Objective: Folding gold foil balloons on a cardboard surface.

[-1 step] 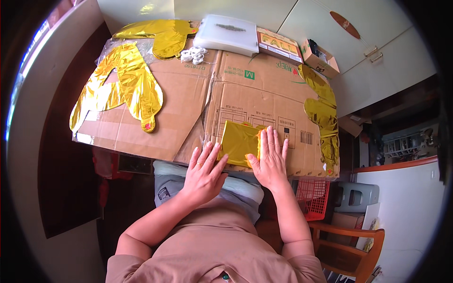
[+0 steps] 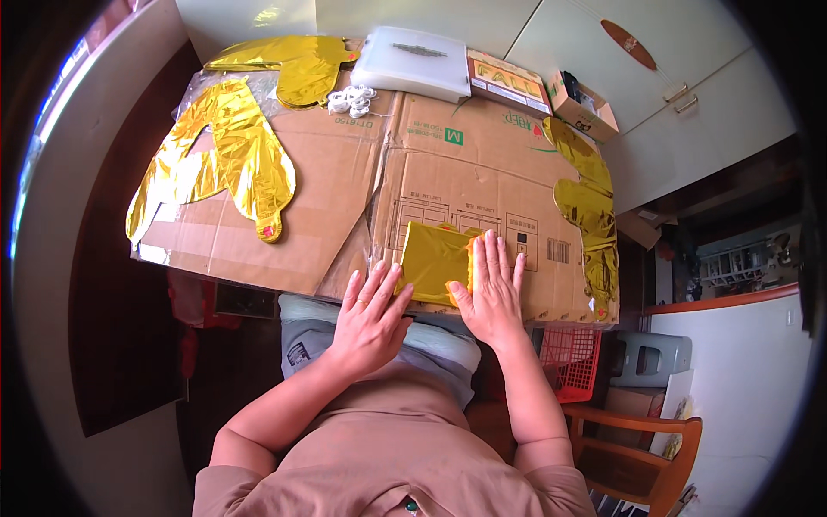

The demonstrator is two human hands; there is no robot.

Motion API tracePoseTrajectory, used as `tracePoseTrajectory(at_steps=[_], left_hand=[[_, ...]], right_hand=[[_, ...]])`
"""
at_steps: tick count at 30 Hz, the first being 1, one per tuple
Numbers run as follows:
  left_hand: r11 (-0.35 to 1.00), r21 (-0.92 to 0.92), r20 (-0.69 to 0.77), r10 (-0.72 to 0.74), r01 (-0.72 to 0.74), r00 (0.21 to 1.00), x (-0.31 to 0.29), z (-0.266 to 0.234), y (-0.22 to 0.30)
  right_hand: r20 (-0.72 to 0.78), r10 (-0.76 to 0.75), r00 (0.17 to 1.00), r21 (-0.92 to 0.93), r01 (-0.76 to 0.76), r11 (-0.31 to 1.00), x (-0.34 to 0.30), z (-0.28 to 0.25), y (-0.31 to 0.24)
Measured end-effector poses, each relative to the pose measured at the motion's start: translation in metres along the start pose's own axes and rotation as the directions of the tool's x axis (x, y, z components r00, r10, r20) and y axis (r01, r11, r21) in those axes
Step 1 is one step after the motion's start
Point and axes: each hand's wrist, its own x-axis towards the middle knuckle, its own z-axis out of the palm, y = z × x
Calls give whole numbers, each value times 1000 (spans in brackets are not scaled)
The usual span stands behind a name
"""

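On the cardboard sheet (image 2: 332, 198) in front of me lies a folded square of shiny gold foil (image 2: 431, 263), with crinkled orange-yellow edging along its right side. My right hand (image 2: 493, 293) rests flat over that right edge, fingers stretched forward and thumb on the foil. At the lower left corner is my left hand (image 2: 372, 312), its fingers spread, the tips touching or just beside the foil. Neither hand grips anything. To the left a flat, uninflated gold foil balloon (image 2: 250, 168) is spread out.
Another gold foil balloon (image 2: 306, 82) and a bundle of white string (image 2: 351, 102) lie at the back left. A translucent plastic case (image 2: 413, 69), a flat printed box (image 2: 508, 82) and a small open carton (image 2: 584, 108) line the back. More gold foil (image 2: 590, 207) edges the right side.
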Motion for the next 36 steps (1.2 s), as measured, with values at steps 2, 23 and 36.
tracePoseTrajectory(at_steps=[2, 23, 36], left_hand=[[1000, 20, 0, 23, -23, 1000, -5, 1, -3], [240, -746, 451, -505, 621, 736, -56, 5, -9], [-658, -502, 697, 77, 561, 713, -31, -2, -22]], right_hand=[[2, -9, 1000, 0, 9, 1000, 0, -1, -1], [63, -245, 968, 138, 234, 962, -10, -12, 2], [111, -328, 938, 237, 296, 925, -47, -9, -42]])
